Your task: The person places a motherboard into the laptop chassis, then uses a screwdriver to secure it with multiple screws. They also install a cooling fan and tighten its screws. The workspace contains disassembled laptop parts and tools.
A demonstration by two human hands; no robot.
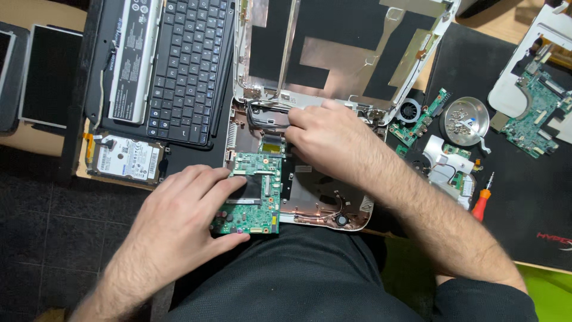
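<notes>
My left hand lies flat over the green board, fingers gripping its near-left edge to keep it steady in the white case. My right hand pinches the black cable at the far hinge, keeping it clear of the board.

We record a wooden counter, partly covered at right by a black mat. On the mat lie a round metal dish, an orange-handled screwdriver and a green circuit board. At left rest a hard drive, a black keyboard and a dark panel.
</notes>
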